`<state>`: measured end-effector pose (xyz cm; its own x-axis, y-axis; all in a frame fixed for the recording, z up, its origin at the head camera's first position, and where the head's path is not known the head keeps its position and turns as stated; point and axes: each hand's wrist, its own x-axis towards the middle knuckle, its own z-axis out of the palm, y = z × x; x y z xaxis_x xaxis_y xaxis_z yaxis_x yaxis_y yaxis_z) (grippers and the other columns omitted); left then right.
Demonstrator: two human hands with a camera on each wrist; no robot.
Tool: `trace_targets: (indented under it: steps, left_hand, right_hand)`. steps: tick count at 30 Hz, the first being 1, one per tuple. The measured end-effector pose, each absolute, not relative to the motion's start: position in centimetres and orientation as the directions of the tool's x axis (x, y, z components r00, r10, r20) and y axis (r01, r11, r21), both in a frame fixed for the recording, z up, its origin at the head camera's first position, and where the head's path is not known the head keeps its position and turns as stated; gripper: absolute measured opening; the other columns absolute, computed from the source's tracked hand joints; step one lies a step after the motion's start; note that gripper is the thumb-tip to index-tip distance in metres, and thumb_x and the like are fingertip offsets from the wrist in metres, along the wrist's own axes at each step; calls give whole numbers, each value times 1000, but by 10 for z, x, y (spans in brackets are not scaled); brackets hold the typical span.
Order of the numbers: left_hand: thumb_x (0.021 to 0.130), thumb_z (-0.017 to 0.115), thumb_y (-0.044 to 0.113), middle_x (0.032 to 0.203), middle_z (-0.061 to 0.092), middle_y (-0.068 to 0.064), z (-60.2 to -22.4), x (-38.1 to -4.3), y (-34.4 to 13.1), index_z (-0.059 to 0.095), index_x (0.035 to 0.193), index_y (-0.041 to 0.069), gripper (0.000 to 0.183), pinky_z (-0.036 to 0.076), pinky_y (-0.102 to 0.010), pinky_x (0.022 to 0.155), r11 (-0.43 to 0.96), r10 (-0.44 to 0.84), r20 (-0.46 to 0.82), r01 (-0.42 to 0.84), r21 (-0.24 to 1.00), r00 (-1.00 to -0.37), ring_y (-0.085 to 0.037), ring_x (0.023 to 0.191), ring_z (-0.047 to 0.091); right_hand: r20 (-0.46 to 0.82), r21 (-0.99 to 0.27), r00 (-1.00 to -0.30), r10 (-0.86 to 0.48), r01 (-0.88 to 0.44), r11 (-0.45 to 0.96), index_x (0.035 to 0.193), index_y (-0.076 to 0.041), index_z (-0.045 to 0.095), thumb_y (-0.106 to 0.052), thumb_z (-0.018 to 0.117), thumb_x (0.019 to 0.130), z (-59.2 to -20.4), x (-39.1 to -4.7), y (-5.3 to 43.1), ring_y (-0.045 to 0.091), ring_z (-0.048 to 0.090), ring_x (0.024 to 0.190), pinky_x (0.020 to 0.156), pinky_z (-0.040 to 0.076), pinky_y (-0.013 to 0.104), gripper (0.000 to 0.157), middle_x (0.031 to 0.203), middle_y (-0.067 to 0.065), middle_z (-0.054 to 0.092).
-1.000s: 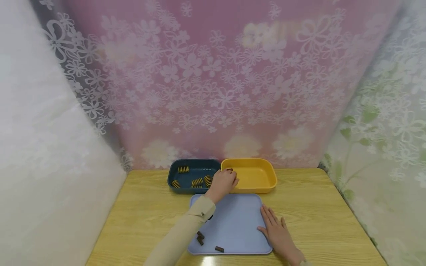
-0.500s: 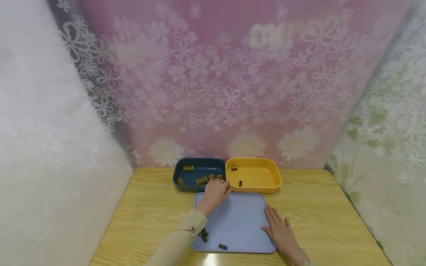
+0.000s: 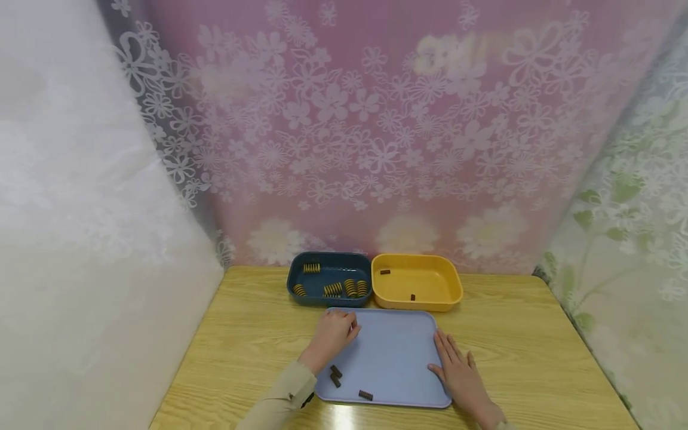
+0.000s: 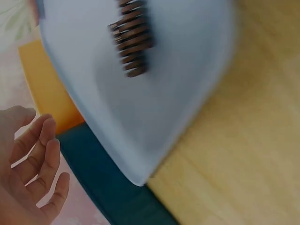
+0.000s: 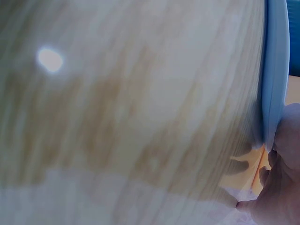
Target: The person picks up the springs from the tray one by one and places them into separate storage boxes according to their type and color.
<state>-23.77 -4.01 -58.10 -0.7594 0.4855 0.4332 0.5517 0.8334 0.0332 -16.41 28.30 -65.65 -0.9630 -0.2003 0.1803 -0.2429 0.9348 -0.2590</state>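
My left hand (image 3: 333, 333) is over the far left part of the pale blue tray (image 3: 395, 358). In the left wrist view its fingers (image 4: 44, 171) are loosely bent with nothing between them. Nearer to me on the tray lie two brown springs side by side, among them one brown spring (image 3: 335, 380), and a third spring (image 3: 366, 395) by the near edge. My right hand (image 3: 459, 375) rests against the tray's right rim, fingers straight. Beyond the tray, a yellow bin (image 3: 454, 298) holds two small brown springs, one at the back left (image 3: 385, 272) and one near the front (image 3: 412, 297).
A dark blue bin (image 3: 344, 260) stands left of the yellow one, side by side, with several yellow-and-black springs (image 3: 332, 288) inside. The wooden table (image 3: 258, 334) ends at a pink floral curtain (image 3: 365, 149) behind and pale sheets at both sides.
My left hand has drawn back from the yellow bin's left side to over the tray. The front brown spring in that bin has rolled right. My right hand stays at the tray's rim.
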Motion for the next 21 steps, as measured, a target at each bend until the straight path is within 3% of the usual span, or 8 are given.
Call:
trace_targets:
  steps: [7,14,21]
  left_hand:
    - [88,79,31,70,62,13,-592,-220,-67,70,80,23,15,44,-26,65,767,587,276,632,110,-761,-6,67,54]
    - [85,82,35,81,66,14,-602,-213,-87,72,84,24,15,50,-28,74,720,644,157,662,210,-749,-5,77,59]
    - [79,84,42,80,62,15,-605,-210,-97,73,85,25,22,44,-23,68,720,645,110,650,244,-756,0,70,48]
  right_hand:
    - [153,-271,-968,-198,-234,934,154,-2,38,-36,63,99,-651,-162,281,44,34,145,103,26,79,70,161,16,34]
    - [183,-250,-962,-203,-245,937,153,-1,40,-37,63,98,-651,-162,281,44,37,143,101,28,79,69,160,17,36]
    - [286,-260,-934,-216,-293,920,155,-5,37,-44,58,100,-660,-163,282,41,39,142,97,30,79,70,163,10,34]
